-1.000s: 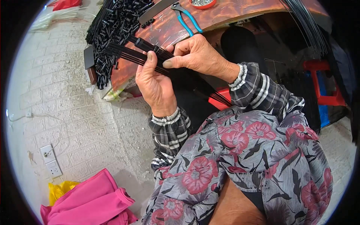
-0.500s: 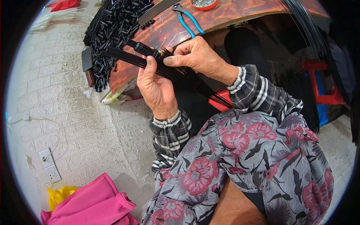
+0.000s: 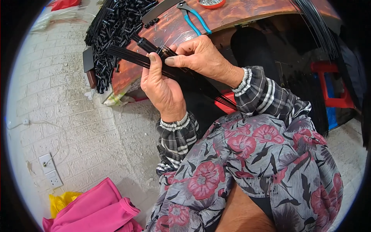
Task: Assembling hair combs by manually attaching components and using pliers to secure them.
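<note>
Left hand (image 3: 163,88): grasping a bundle of thin, straight black rods (image 3: 129,57), its thumb upright against the near side and its fingers curled behind.
Right hand (image 3: 205,57): thumb and bent forefinger brought together on the rods beside the left thumb; the exact pinch is partly hidden.
Rods: slanting through both hands, one end toward ten o'clock, the other toward four, near the person's lap.
Tube: a short, glossy black cylinder (image 3: 147,45) just above the bundle, pointing to ten o'clock; which fingers bear it cannot be told.
Bench: a mottled red-brown top with a curved edge (image 3: 253,7), beyond the hands at twelve o'clock.
Pile: a dense heap of small black plastic tubes (image 3: 116,36), at ten o'clock from the hands.
Pliers: a steel-headed pair with blue handles (image 3: 201,20), at one o'clock on the bench.
Bowl: a shallow red dish of small silvery pieces (image 3: 212,6), past the pliers at one o'clock.
Stool: a red plastic seat (image 3: 340,101), at three o'clock.
Cloth: a folded bright pink fabric (image 3: 89,208) at seven o'clock, beside a crumpled yellow plastic bag (image 3: 62,202).
Sleeves: black-and-white plaid with gathered cuffs (image 3: 176,143).
</note>
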### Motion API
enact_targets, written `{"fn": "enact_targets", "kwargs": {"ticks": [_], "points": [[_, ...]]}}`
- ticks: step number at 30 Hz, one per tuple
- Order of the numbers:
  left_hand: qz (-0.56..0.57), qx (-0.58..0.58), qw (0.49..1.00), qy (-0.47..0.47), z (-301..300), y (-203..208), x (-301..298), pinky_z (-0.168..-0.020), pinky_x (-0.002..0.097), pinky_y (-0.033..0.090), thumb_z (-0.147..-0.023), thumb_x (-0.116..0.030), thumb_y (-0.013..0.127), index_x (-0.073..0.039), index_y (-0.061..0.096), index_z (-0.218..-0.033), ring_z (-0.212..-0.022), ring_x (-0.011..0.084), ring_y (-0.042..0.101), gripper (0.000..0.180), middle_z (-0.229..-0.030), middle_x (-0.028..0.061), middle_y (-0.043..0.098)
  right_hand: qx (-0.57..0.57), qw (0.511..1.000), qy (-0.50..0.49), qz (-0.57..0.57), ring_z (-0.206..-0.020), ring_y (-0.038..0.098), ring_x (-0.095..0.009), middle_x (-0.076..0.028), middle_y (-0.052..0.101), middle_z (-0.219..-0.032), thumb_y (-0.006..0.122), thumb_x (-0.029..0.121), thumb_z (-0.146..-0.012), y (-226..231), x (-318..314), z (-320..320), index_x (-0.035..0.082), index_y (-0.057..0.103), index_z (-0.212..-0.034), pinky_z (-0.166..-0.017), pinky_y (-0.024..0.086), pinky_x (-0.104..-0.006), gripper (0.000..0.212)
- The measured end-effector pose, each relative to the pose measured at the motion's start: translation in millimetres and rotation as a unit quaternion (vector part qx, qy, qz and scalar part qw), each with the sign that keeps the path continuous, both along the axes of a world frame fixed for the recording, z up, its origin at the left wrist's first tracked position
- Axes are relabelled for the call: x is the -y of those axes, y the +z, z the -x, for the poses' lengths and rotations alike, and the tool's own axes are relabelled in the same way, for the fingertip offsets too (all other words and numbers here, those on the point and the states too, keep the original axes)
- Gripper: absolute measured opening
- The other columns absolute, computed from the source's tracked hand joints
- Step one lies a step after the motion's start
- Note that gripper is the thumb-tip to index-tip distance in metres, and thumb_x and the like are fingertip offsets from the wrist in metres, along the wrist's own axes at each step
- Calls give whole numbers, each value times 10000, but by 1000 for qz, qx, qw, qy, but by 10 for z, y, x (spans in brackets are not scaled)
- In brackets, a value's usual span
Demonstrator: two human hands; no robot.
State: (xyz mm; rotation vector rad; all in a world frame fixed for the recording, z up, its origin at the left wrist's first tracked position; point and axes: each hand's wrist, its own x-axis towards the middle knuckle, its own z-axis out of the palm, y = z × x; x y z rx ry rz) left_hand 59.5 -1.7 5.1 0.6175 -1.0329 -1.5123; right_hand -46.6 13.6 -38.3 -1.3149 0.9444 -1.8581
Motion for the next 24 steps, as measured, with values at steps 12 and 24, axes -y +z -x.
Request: {"fn": "enact_targets", "kwargs": {"ticks": [12, 24], "points": [[-1, 16, 1000, -14, 33, 41, -3, -720, 241, 441, -852, -152, 555, 32, 555, -920, -770, 133, 558, 196, -844, 80, 595, 31, 995, 70, -65, -472, 347, -12, 69, 409, -489, 687, 209, -739, 51, 14, 69, 28, 560, -552, -425, 251, -188, 290], [-8, 39, 999, 36, -47, 93, 107, -693, 228, 431, -821, -58, 577, 25, 573, -888, -740, 102, 536, 107, -844, 38, 578, 15, 995, 56, -84, -488, 362, -17, 62, 426, -502, 681, 172, -745, 67, 60, -10, 19, 539, -547, -438, 284, -191, 287]]}}
